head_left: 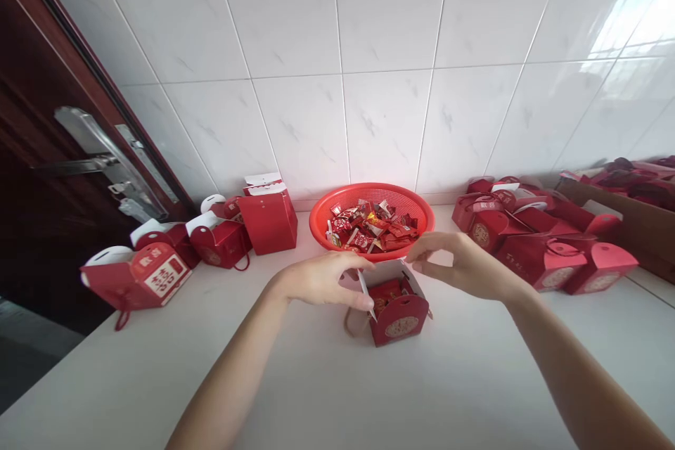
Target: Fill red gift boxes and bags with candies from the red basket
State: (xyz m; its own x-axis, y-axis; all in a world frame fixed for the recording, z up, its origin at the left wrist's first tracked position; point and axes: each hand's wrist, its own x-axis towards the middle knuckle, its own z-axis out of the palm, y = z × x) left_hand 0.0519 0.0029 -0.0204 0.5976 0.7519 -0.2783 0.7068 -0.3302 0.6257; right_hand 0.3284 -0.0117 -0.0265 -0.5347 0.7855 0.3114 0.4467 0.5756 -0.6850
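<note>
A small red candy box [401, 320] stands upright on the white table in front of me, its top flaps raised and red-wrapped sweets [387, 292] showing inside. My left hand [330, 281] has its thumb and fingers closed on the box's left flap, seen from its white inner side. At the far right corner, my right hand [456, 264] holds thumb and forefinger close together on the edge of a flap. A cord handle [354, 325] hangs at the box's left side. Just behind stands a red plastic basket [319, 221] of wrapped sweets [369, 225].
Several open red boxes [140, 278] stand at the left, beside a taller red box [268, 221]. Grouped at the right are several red boxes [543, 260], with a cardboard carton [633, 228] beyond them. A tiled wall [387, 112] closes the back; a dark door [42, 155] is at left.
</note>
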